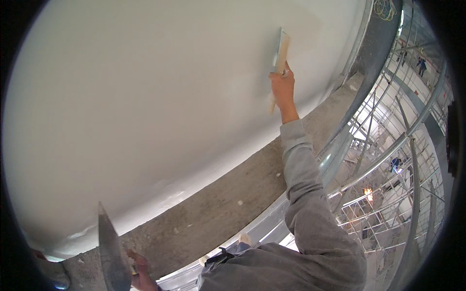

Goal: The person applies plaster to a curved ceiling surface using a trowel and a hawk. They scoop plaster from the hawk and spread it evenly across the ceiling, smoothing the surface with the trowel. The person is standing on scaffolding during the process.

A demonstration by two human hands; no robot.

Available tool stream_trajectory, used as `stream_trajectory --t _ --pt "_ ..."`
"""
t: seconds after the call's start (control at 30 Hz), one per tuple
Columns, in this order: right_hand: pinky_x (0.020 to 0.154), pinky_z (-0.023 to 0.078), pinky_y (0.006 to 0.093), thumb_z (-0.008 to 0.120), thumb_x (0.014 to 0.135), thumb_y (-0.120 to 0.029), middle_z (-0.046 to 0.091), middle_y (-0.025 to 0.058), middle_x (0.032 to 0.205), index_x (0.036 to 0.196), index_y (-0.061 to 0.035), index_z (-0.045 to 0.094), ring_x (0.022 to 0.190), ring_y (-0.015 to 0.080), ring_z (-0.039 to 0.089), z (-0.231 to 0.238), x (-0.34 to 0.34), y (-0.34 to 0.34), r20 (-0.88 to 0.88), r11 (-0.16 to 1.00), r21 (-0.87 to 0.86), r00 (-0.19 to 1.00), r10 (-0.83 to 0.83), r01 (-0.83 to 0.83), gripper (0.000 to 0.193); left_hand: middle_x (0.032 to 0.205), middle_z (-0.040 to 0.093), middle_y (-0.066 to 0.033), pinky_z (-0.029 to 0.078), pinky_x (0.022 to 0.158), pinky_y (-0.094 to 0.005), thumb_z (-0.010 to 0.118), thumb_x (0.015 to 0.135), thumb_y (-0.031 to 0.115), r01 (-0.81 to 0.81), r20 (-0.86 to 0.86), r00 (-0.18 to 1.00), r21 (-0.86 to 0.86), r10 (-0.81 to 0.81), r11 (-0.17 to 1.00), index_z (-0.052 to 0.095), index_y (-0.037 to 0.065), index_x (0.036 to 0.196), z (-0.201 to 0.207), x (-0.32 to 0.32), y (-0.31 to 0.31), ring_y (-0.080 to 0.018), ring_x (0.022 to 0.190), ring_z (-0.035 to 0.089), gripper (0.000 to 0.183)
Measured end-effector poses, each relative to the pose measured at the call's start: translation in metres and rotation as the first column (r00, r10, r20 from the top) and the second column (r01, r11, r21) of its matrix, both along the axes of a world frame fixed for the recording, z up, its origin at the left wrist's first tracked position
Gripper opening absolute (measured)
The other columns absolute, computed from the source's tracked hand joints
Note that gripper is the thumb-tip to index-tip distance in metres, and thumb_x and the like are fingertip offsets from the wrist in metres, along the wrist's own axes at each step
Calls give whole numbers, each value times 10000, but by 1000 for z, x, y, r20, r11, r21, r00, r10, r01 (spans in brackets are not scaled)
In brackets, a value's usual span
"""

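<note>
My right hand, at the end of an outstretched grey sleeve, is closed around a long, narrow plastering trowel. Its pale tan edge and thin blade lie against or very near the smooth white wall; whether they touch I cannot tell. Low at the left, my left hand is closed on a grey metal trowel, whose wide blade tapers to a point upward. The grip in that hand is mostly hidden. Any plaster on either blade does not show clearly.
A dusty grey plank runs below the wall's foot. To the right, metal scaffold rails border a deep drop. Far below are more scaffolding, several people and an orange glow. A coil of pale cable hangs at top right.
</note>
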State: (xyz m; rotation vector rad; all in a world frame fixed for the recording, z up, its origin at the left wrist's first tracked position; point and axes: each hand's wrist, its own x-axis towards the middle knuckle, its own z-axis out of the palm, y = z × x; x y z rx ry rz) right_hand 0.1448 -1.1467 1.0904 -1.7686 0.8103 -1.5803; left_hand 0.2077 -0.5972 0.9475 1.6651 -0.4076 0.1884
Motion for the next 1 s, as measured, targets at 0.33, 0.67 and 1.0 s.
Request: stream_trajectory --t 0.33,0.67,1.0 --pt "865 441 307 617 657 -22 555 134 1149 1246 5 443 1049 224 549 -18 93 232 -91 944 -328 996 15 -44 615 916 607 -93 425 788 -250 561 867 108 360 -60 927 -138 -371 923 534 -49 1150 -21 15 45 -134 835 557 325" --pt "695 512 366 610 723 -13 583 162 1052 1121 67 504 897 233 600 -41 5 272 341 207 -119 156 927 -971 419 744 537 -125 434 425 -264 546 874 148 663 -177 407 -618 -896 423 448 -57 1126 36 14 20 -153 486 509 340" --pt "676 480 292 691 710 -61 540 81 947 1016 6 520 828 160 517 -32 -5 269 -42 282 143 279 959 -949 357 634 499 -151 379 281 -296 558 826 107 503 110 451 -851 -886 151 387 -123 1098 90 -1 -12 -176 375 472 396"
